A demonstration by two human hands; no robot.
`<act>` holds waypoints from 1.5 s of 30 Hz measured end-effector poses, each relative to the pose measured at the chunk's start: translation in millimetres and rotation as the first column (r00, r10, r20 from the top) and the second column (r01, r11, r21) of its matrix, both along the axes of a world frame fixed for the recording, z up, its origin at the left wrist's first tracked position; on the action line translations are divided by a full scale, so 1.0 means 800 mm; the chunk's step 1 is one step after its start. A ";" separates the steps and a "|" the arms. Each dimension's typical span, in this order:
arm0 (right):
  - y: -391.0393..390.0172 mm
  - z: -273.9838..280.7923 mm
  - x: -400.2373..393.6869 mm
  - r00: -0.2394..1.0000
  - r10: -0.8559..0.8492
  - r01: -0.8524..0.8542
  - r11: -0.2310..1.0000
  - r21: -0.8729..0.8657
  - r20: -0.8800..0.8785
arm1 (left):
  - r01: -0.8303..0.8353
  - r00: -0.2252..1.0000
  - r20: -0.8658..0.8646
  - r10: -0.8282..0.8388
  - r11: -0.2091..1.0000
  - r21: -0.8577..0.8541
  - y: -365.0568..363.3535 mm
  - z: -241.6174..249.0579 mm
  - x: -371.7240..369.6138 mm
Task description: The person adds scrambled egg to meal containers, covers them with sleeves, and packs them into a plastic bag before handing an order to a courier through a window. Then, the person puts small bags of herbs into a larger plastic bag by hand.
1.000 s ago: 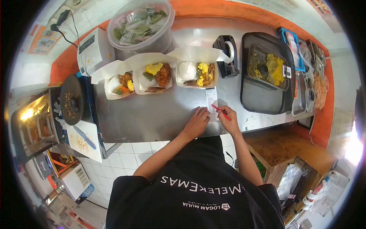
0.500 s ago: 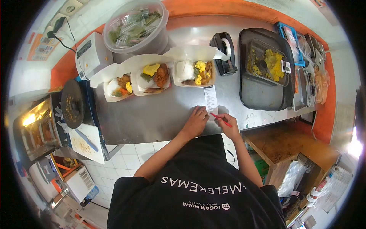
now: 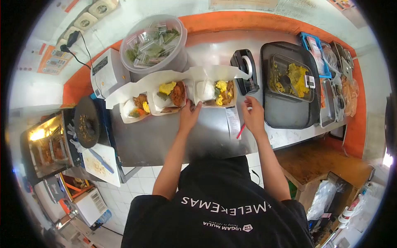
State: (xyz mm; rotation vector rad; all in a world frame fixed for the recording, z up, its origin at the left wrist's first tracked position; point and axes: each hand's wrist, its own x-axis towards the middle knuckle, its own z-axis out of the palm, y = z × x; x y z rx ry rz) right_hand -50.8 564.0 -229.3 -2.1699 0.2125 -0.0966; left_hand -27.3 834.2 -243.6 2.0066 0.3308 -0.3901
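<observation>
My left hand [image 3: 189, 116] is open at the front of the middle food box [image 3: 165, 110], its thumb and fingers spread by the gap between that box and the right-hand one. The right-hand food box [image 3: 216, 104] has its lid up, with white rice, yellow egg and browned pieces inside. My right hand [image 3: 254, 113] is just right of it, empty, fingers loosely bent and apart, close below the black tape dispenser [image 3: 248, 85]. Between my hands lies a printed receipt [image 3: 233, 120], with a red pen [image 3: 240, 132] across its right edge. A third food box [image 3: 135, 118] stands open at the left.
A clear tub of small leaf-filled bags [image 3: 182, 53] stands behind the boxes, beside a white printer [image 3: 108, 74]. To the right, a black tray [image 3: 285, 118] bears a plastic container of yellow food [image 3: 297, 78]. A cutting board with a knife [image 3: 93, 168] lies at the left.
My right hand has let go of the red pen, now on the receipt, and moved up toward the tape dispenser. My left hand has left the receipt and moved left and up to the boxes.
</observation>
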 end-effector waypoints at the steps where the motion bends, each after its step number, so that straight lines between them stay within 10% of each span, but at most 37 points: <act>1: 0.007 -0.005 0.010 0.999 0.011 -0.011 1.000 0.011 -0.037 | 0.027 0.988 0.148 -0.043 0.994 0.107 0.001 -0.018 0.001; 3: 0.019 -0.028 0.017 0.991 0.054 -0.060 0.997 -0.047 -0.122 | 0.023 0.889 0.431 -0.158 0.952 0.304 0.002 -0.072 0.011; 12: 0.003 -0.047 -0.062 0.979 -0.025 0.018 0.999 -0.033 -0.204 | 0.156 0.988 -0.001 -0.156 0.988 -0.016 0.021 -0.033 -0.062; 16: -0.011 0.036 -0.057 0.994 -0.113 0.110 0.944 -0.310 0.009 | 0.103 0.930 0.329 -0.163 0.976 0.194 0.016 0.007 -0.076; 21: 0.003 0.099 0.023 0.936 0.243 -0.162 0.939 -0.305 0.253 | 0.190 0.669 0.615 -0.419 0.895 0.403 -0.006 0.096 -0.005; 24: -0.010 0.087 0.022 0.874 0.471 -0.474 0.778 -0.413 -0.115 | 0.391 0.578 0.518 -0.631 0.771 0.503 0.016 0.066 0.003; 27: -0.018 0.056 -0.034 0.846 0.531 -0.512 0.785 -0.349 -0.045 | 0.608 0.633 0.392 -0.667 0.743 0.280 0.037 0.047 -0.033; 31: 0.018 0.008 -0.092 0.910 0.406 -0.411 0.856 -0.314 -0.086 | 0.485 0.671 0.444 -0.595 0.804 0.345 0.015 0.011 -0.065; 33: 0.040 -0.013 -0.095 0.942 0.316 -0.318 0.948 -0.007 -0.112 | 0.432 0.721 0.457 -0.521 0.854 0.291 0.002 -0.042 -0.064; 45: 0.038 -0.006 -0.070 0.986 0.102 -0.069 0.968 0.240 -0.130 | 0.059 0.804 0.593 -0.034 0.998 -0.023 -0.020 -0.017 -0.028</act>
